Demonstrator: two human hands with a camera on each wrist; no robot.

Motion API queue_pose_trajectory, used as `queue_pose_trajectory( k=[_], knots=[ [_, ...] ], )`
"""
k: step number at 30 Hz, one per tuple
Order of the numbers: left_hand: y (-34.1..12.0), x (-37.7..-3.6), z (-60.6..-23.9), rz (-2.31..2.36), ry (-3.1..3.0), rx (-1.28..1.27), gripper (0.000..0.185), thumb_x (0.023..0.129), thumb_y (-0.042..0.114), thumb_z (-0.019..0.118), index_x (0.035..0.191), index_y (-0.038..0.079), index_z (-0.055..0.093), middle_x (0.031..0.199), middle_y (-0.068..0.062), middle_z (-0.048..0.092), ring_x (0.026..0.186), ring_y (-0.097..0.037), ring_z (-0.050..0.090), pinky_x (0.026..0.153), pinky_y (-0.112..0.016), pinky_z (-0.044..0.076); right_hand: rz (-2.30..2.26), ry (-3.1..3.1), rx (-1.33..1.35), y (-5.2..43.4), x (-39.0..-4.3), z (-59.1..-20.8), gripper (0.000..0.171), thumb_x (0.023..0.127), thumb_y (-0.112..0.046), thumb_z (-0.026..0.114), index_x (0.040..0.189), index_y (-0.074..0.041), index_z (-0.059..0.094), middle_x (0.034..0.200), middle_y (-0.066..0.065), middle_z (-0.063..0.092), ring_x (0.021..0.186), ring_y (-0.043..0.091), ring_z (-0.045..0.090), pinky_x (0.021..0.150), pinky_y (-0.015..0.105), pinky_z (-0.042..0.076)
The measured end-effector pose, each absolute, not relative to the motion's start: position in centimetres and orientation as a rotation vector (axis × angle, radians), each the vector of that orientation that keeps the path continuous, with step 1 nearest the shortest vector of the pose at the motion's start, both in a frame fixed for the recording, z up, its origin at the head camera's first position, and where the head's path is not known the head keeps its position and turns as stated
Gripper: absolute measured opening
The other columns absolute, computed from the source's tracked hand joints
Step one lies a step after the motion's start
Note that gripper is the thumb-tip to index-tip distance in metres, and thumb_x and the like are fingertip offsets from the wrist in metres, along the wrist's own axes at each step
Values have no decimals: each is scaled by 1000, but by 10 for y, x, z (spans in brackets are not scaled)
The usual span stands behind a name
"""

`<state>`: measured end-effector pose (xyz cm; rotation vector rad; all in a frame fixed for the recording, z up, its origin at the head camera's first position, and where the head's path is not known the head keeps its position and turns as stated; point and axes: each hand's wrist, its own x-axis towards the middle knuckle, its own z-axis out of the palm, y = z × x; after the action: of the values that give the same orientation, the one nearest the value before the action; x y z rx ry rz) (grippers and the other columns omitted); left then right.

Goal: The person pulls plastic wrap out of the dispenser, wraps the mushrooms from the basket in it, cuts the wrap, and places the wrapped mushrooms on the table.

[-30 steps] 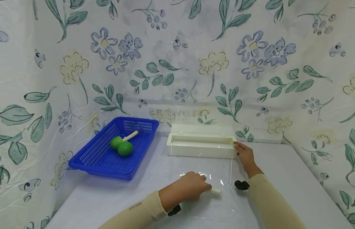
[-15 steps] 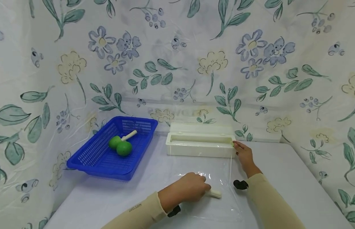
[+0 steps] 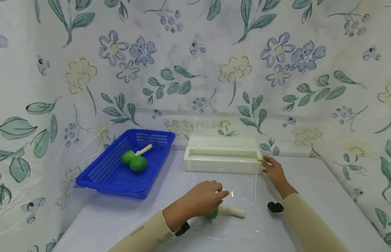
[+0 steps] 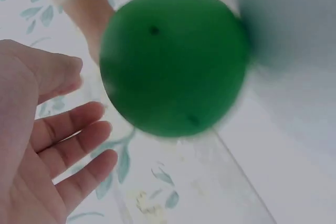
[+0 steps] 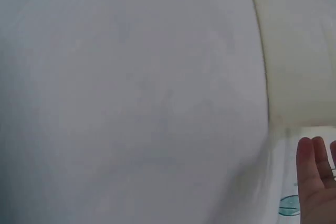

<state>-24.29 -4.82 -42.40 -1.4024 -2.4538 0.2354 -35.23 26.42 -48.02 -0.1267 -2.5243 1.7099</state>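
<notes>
Far left of both hands, a blue basket (image 3: 124, 164) holds two green maracas (image 3: 134, 160) with pale handles, well apart from any finger.

The left hand (image 3: 203, 199) hovers over a third maraca (image 3: 225, 211), which lies on a sheet of cling film (image 3: 242, 224) spread on the table (image 3: 324, 203). Its fingers (image 4: 79, 145) are straight and loosely spread, gripping nothing; in the left wrist view the green ball sits just beyond the fingertips, apart from them. The ball peeks out under the palm, and the handle points right, past the fingertips.

To do this step well, I judge the maraca should stay near the middle of the film, so that enough film is left on every side of it. The left hand should keep light and flat, since a drag of the fingers would wrinkle the film or roll the ball.

The right hand (image 3: 273, 171) is at the right end of the film box (image 3: 223, 160), fingertips touching or nearly touching a small green slider (image 3: 260, 159) at the corner. Its fingers look loosely extended; I cannot tell whether they pinch the slider. A cut should run straight along the box edge, with the box kept still.

Writing: small letters on the left sleeve (image 3: 139, 232), too small to read. No label shows on the box or basket.
</notes>
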Motion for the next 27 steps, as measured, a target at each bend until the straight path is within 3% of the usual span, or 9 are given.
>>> queue_pose_trajectory(
  k=[4,10,14,18,23,27],
  knots=[
    [-68,-237,-427,173,-2496,-1344,32,94,27,65,122,13,59,100,3,59,88,-11,56,75,-25,48,1495,-2684,-83,273,-338,-483,57,103,-34,48,147,-1,31,149,21,35,128,40,43,98,49,43],
    [-96,-225,-428,78,-2530,-1302,28,91,30,69,109,11,58,94,4,55,80,-9,53,69,-24,47,1217,-2835,96,278,-301,-478,46,99,-27,59,134,0,50,134,23,52,123,42,48,93,53,45],
    [-115,-219,-432,78,-2520,-1368,22,88,32,72,94,16,59,83,8,48,71,-7,46,59,-23,41,1196,-2879,263,274,-272,-470,32,94,-22,66,119,-2,64,114,11,65,108,32,60,87,43,51],
    [-128,-212,-439,93,-2567,-1453,28,85,43,72,83,19,58,73,12,40,63,-5,38,53,-22,32,1247,-2932,503,271,-242,-466,27,89,-27,72,106,-7,69,101,-2,67,93,18,63,78,31,53],
    [-139,-201,-447,85,-2672,-1491,36,77,56,74,83,23,62,71,16,38,62,-2,36,54,-20,30,1293,-2999,846,269,-208,-464,27,84,-32,76,101,-13,69,98,-5,66,87,12,62,73,28,52],
    [-144,-195,-450,66,-2711,-1487,29,73,47,79,85,24,66,71,17,41,63,-1,39,55,-20,33,1191,-3012,1099,264,-191,-468,26,82,-36,78,101,-21,68,99,-14,64,88,6,59,73,28,51]
  ],
)
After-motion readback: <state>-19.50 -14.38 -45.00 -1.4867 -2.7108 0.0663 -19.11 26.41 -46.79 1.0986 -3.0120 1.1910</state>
